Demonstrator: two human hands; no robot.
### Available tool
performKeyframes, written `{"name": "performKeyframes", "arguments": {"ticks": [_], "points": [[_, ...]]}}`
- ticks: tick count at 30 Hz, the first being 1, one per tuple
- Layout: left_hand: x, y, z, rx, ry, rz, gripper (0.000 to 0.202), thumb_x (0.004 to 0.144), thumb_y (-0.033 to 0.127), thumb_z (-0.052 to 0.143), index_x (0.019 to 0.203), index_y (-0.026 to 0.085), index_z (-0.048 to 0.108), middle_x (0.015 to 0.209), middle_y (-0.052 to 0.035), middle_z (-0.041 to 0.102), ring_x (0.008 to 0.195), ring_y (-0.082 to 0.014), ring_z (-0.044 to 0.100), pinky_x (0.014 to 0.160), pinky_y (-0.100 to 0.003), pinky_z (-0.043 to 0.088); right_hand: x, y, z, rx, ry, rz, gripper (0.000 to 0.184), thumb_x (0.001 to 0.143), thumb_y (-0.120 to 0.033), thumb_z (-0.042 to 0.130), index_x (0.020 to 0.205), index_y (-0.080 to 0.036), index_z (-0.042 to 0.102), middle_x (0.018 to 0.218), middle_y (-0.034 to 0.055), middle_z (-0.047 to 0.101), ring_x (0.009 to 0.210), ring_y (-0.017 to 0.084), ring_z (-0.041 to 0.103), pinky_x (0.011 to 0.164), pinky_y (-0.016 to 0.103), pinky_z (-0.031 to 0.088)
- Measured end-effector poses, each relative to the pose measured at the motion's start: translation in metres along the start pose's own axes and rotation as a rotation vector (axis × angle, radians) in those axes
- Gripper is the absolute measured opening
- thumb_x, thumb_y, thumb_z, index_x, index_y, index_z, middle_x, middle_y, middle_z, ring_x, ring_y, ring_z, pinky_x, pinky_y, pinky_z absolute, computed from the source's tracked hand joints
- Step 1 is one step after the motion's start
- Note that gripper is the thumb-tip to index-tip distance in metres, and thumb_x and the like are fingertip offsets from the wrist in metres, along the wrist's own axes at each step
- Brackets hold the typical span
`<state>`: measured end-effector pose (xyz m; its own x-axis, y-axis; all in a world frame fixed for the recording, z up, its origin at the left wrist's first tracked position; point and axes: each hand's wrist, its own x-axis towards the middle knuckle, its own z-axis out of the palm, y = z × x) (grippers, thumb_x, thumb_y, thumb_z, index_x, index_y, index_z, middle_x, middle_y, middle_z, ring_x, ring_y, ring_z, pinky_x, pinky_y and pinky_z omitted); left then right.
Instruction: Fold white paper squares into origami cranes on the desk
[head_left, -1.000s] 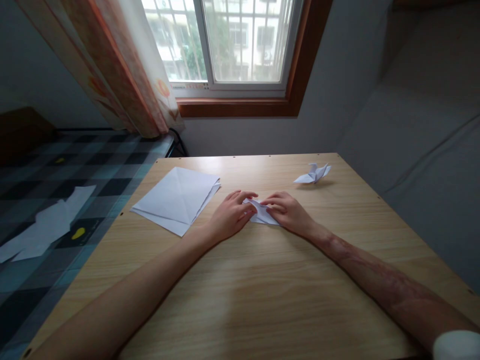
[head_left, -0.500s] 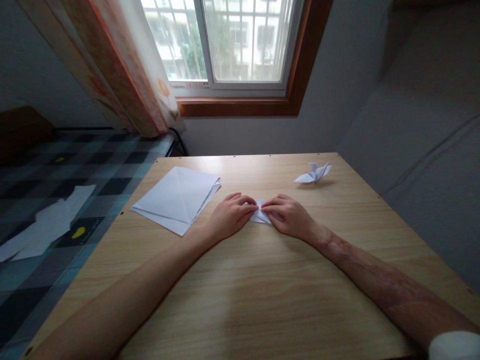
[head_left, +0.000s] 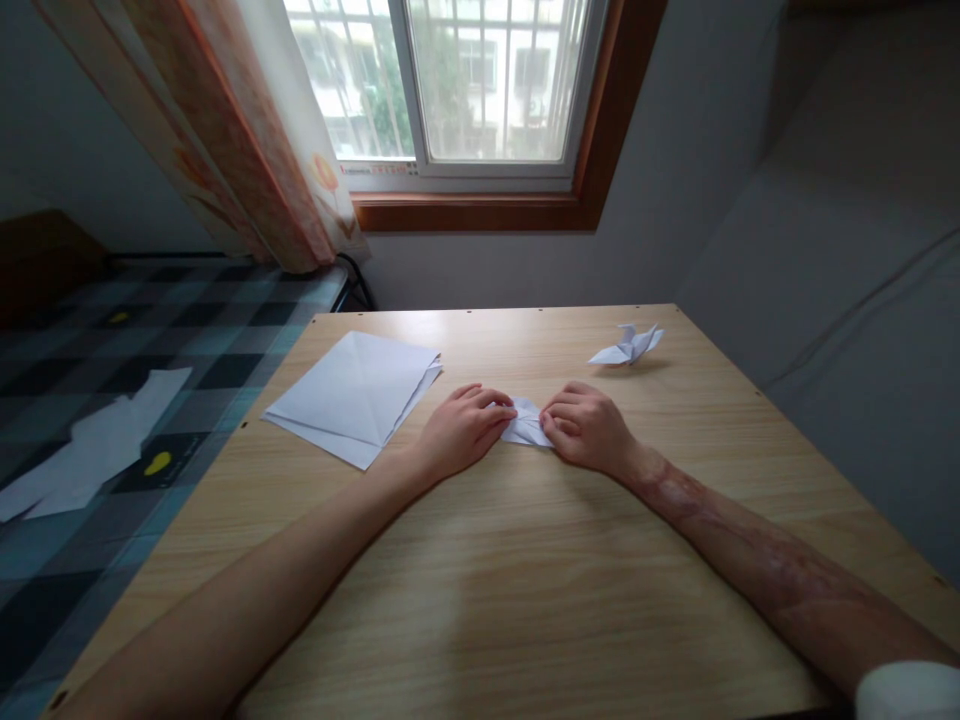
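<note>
Fingers (head_left: 501,408) of the left hand (head_left: 459,432) and right hand (head_left: 589,428) are pressed down on a small folded paper (head_left: 525,428) at mid-bench (head_left: 525,580); its folding is judged part-done; a finished paper bird (head_left: 627,346) lies well apart; unfolded sheets (head_left: 352,398) are stacked left.

We see the table (head_left: 525,600) filling the near ground, with the window (head_left: 465,90) behind it and the curtain (head_left: 247,150) to the window's left. On the table, the stack of sheets (head_left: 352,395) lies at the left and the folded paper bird (head_left: 626,347) at the far right. Between them sits the small folded paper (head_left: 527,427), flanked by 2 hands: the left hand (head_left: 461,432) and the right hand (head_left: 589,430), both touching it. The bed (head_left: 112,400) lies left of the table, with loose paper (head_left: 90,445) on it.
</note>
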<state>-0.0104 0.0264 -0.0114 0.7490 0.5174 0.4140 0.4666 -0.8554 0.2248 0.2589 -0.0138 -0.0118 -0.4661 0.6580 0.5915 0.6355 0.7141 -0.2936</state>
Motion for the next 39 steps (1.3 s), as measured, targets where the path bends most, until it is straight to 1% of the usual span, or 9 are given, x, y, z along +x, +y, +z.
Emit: {"name": "performKeyframes", "arguments": {"ticks": [4, 8, 11, 16, 20, 24, 28, 35, 39], "points": [[0.000, 0.000, 0.000, -0.022, 0.020, -0.011, 0.024, 0.109, 0.024, 0.058, 0.121, 0.027, 0.078, 0.127, -0.0060, 0.078, 0.115, -0.0235, 0.073, 0.115, -0.047, 0.050, 0.000, -0.002, -0.001, 0.012, -0.016, -0.051, 0.011, 0.100, -0.022, 0.069, 0.105, -0.022, 0.079, 0.105, 0.0086, 0.083, 0.095, 0.029, 0.070, 0.091, 0.047, 0.058], [0.000, 0.000, -0.003, -0.008, 0.036, -0.058, 0.019, 0.107, 0.025, 0.061, 0.115, 0.025, 0.078, 0.122, -0.0063, 0.078, 0.111, -0.0239, 0.074, 0.106, -0.044, 0.053, 0.001, -0.005, -0.001, 0.035, -0.129, -0.110, 0.022, 0.099, -0.033, 0.076, 0.120, -0.025, 0.077, 0.118, 0.0094, 0.081, 0.105, 0.031, 0.071, 0.097, 0.050, 0.057], [0.000, 0.000, -0.005, 0.010, 0.030, -0.058, 0.018, 0.105, 0.025, 0.062, 0.115, 0.024, 0.077, 0.120, -0.0066, 0.078, 0.109, -0.0246, 0.073, 0.103, -0.044, 0.053, 0.001, -0.005, 0.000, 0.044, -0.160, -0.098, 0.027, 0.102, -0.032, 0.074, 0.128, -0.026, 0.076, 0.119, 0.0100, 0.080, 0.106, 0.031, 0.071, 0.097, 0.049, 0.057], [0.000, -0.001, -0.007, -0.014, -0.002, -0.007, 0.021, 0.109, 0.026, 0.057, 0.116, 0.024, 0.077, 0.121, -0.0073, 0.078, 0.111, -0.0247, 0.072, 0.102, -0.043, 0.052, 0.000, -0.001, 0.002, 0.060, -0.154, -0.105, 0.021, 0.104, -0.027, 0.072, 0.124, -0.030, 0.079, 0.118, 0.0080, 0.079, 0.103, 0.028, 0.070, 0.094, 0.045, 0.057], [0.000, -0.004, -0.013, -0.056, -0.048, 0.046, 0.025, 0.111, 0.028, 0.054, 0.119, 0.026, 0.078, 0.124, -0.0070, 0.078, 0.111, -0.0240, 0.072, 0.103, -0.043, 0.052, -0.001, 0.000, 0.001, 0.057, -0.147, -0.116, 0.021, 0.103, -0.031, 0.075, 0.123, -0.031, 0.080, 0.119, 0.0079, 0.079, 0.102, 0.028, 0.071, 0.094, 0.046, 0.058], [-0.002, -0.010, -0.021, -0.096, -0.112, 0.109, 0.026, 0.107, 0.034, 0.064, 0.129, 0.030, 0.076, 0.131, -0.0073, 0.076, 0.117, -0.0259, 0.072, 0.110, -0.045, 0.051, -0.001, -0.002, -0.001, 0.043, -0.169, -0.129, 0.028, 0.100, -0.036, 0.078, 0.126, -0.028, 0.078, 0.124, 0.0103, 0.077, 0.108, 0.030, 0.072, 0.098, 0.049, 0.059], [-0.004, -0.015, -0.025, -0.105, -0.138, 0.138, 0.042, 0.101, 0.045, 0.074, 0.141, 0.031, 0.072, 0.141, -0.0100, 0.072, 0.126, -0.0299, 0.070, 0.115, -0.049, 0.051, 0.000, -0.001, 0.002, 0.040, -0.142, -0.118, 0.022, 0.103, -0.028, 0.073, 0.125, -0.027, 0.077, 0.131, 0.0106, 0.076, 0.111, 0.029, 0.073, 0.098, 0.047, 0.060], [-0.001, -0.016, -0.023, -0.097, -0.138, 0.155, 0.029, 0.106, 0.039, 0.068, 0.133, 0.031, 0.076, 0.136, -0.0082, 0.077, 0.120, -0.0259, 0.074, 0.109, -0.043, 0.055, 0.000, 0.000, 0.004, 0.000, -0.171, -0.144, 0.022, 0.104, -0.018, 0.064, 0.119, -0.029, 0.078, 0.128, 0.0068, 0.081, 0.105, 0.028, 0.075, 0.095, 0.047, 0.060], [-0.001, -0.017, -0.022, -0.031, -0.117, 0.194, 0.026, 0.111, 0.031, 0.057, 0.125, 0.028, 0.079, 0.130, -0.0088, 0.081, 0.112, -0.0243, 0.077, 0.101, -0.041, 0.058, 0.000, -0.001, 0.003, 0.003, -0.193, -0.132, 0.025, 0.102, -0.024, 0.071, 0.125, -0.029, 0.077, 0.129, 0.0079, 0.082, 0.110, 0.031, 0.075, 0.099, 0.049, 0.058]]}}
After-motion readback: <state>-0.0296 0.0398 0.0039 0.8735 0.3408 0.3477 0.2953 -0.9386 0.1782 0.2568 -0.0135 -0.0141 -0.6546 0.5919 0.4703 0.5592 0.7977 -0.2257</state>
